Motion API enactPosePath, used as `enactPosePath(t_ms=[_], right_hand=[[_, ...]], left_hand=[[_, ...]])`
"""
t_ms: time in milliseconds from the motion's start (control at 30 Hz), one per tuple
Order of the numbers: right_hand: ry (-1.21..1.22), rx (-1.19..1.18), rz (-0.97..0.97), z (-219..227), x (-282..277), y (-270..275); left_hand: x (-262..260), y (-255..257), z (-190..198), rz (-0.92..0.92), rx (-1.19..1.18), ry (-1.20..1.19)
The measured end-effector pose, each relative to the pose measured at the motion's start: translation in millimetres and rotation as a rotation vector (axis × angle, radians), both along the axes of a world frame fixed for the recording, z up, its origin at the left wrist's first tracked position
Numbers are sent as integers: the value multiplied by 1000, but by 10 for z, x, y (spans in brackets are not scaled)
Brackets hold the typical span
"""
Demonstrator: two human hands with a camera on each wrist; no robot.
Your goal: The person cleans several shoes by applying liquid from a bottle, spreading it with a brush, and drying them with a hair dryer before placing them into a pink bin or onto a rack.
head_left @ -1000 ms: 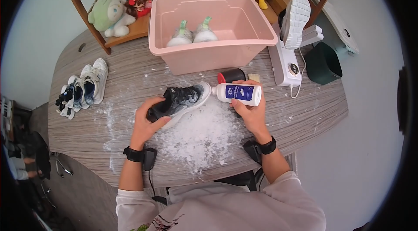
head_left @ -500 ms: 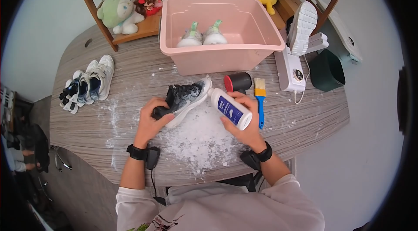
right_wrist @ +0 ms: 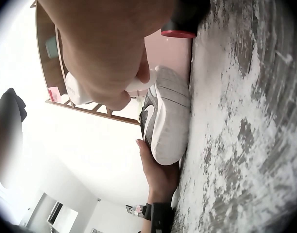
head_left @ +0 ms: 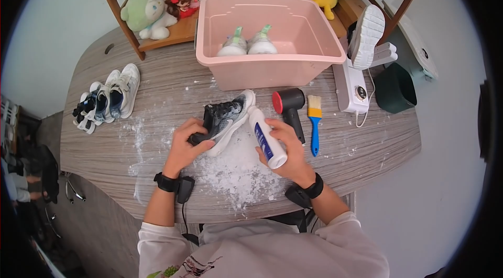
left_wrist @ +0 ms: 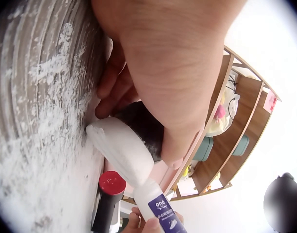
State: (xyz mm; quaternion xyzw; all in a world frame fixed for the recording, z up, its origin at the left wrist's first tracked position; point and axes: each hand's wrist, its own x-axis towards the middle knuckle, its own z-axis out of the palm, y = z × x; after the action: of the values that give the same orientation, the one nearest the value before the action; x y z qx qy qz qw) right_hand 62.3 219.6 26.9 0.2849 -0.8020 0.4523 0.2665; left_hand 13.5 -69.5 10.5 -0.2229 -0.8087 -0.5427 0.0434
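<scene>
My left hand [head_left: 184, 144] grips a black-and-grey sneaker [head_left: 225, 115] by its heel, with the toe pointing away to the right. The thick white midsole [left_wrist: 121, 150] faces the bottle side. In my right hand [head_left: 289, 153] is a white squeeze bottle [head_left: 267, 139] with a blue label, fingers and thumb around its body. The bottle is tilted, and its nozzle end is right at the sole edge near the toe. White powdery residue [head_left: 238, 178] covers the table around and below the sneaker. In the right wrist view the hand hides much of the bottle.
Right of the bottle lie a black hair dryer [head_left: 291, 102] with a red end and a blue-handled brush [head_left: 314, 123]. A pink tub [head_left: 272, 74] holding light shoes stands behind. Further right are a white shoe dryer [head_left: 350, 87] and dark green bin [head_left: 395, 89]. Small shoes [head_left: 112, 95] stand left.
The bottle has swung from nearly level to pointing away from the body, its nozzle moving back along the toe's edge. The right hand shifted left, uncovering the hair dryer and brush.
</scene>
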Motion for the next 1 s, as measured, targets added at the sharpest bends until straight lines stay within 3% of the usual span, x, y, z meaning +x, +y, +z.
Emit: enactPosePath(t_ms=[333, 533, 733, 900, 1000], right_hand=[[15, 149, 183, -15, 82, -80], [78, 59, -9, 14, 53, -55], [-13, 171, 185, -51, 127, -132], [-156, -165, 314, -18, 131, -197], [-178, -155, 245, -81, 151, -176]], left_hand=[[12, 21, -34, 8, 11, 12], [19, 26, -31, 8, 16, 9], [20, 31, -27, 3, 9, 3], [29, 40, -6, 4, 6, 11], [38, 45, 4, 4, 0, -34]])
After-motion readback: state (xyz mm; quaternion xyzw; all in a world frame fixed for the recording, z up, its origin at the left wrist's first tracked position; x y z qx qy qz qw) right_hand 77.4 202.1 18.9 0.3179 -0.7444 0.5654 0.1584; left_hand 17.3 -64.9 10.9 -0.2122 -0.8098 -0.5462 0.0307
